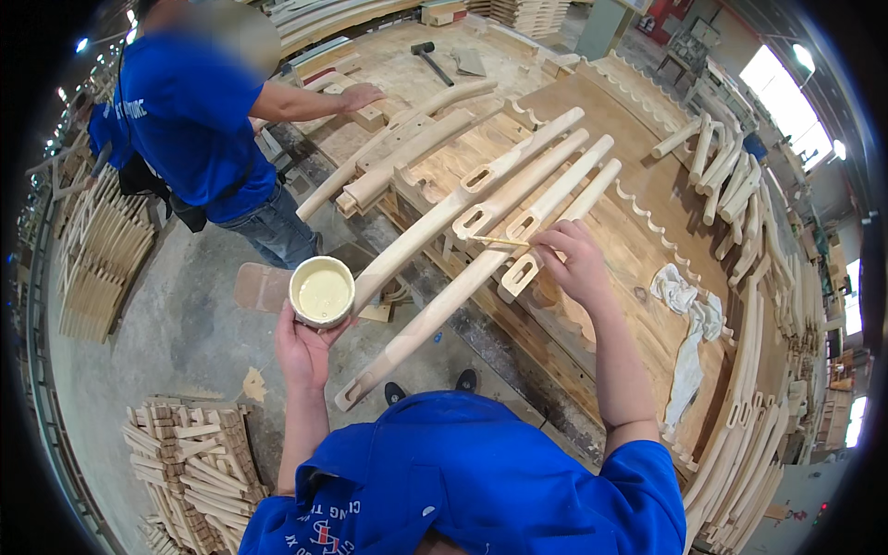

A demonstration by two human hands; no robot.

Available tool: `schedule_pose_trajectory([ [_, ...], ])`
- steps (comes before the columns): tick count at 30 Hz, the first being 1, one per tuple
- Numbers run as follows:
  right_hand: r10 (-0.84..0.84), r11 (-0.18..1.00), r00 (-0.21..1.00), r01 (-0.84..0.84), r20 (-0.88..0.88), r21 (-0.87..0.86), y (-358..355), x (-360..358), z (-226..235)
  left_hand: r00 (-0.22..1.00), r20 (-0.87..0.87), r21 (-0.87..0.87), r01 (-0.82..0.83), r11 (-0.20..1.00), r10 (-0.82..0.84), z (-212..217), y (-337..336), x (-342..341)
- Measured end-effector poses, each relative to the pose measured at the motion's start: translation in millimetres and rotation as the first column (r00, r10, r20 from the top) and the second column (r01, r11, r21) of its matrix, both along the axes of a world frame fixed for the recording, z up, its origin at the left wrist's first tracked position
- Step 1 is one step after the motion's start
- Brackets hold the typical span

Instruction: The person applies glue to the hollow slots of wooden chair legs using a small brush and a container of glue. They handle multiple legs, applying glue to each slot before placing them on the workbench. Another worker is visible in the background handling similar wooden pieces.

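Observation:
My left hand (307, 350) is closed round a small round cup (322, 291) of pale cream liquid, likely glue, held out over the floor. In my right hand (573, 264) a thin wooden stick (499, 241) is pinched, its tip at the slot of a wooden chair-leg-like piece (474, 220). Several such pale, curved pieces lie side by side across the bench, each with an oblong slotted mortise. The longest slotted piece (435, 314) reaches past the bench edge toward me. Whether liquid sits on the stick's tip is too small to tell.
A co-worker in a blue shirt (190, 111) stands at the far left, one hand on wood. A black mallet (431, 63) lies at the back of the bench (546, 97). A white rag (689, 324) rests at the right. Stacked wooden parts (199, 462) stand lower left.

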State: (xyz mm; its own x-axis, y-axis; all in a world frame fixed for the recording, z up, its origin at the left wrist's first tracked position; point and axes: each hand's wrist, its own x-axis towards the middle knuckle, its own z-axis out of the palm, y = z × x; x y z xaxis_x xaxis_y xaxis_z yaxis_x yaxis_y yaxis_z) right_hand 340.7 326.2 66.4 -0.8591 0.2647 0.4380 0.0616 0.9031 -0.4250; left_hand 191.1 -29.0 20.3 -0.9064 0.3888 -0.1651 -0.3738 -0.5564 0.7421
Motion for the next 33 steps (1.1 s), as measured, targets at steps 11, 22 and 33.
schedule_pose_trajectory([
  [11, -0.039, 0.999, 0.996, 0.035, -0.077, -0.041, 11, 7, -7, 0.998, 0.062, -0.021, -0.027, 0.999, 0.028, 0, 1, 1],
  [22, -0.122, 0.987, 0.983, 0.135, -0.137, 0.089, -4, 12, -10, 1.0, 0.01, 0.015, -0.005, 1.0, 0.005, -4, 0, -1],
  [33, -0.088, 0.976, 0.982, 0.119, -0.166, 0.184, -17, 14, -10, 0.999, 0.034, -0.031, -0.03, 0.999, 0.031, -8, -1, -3],
])
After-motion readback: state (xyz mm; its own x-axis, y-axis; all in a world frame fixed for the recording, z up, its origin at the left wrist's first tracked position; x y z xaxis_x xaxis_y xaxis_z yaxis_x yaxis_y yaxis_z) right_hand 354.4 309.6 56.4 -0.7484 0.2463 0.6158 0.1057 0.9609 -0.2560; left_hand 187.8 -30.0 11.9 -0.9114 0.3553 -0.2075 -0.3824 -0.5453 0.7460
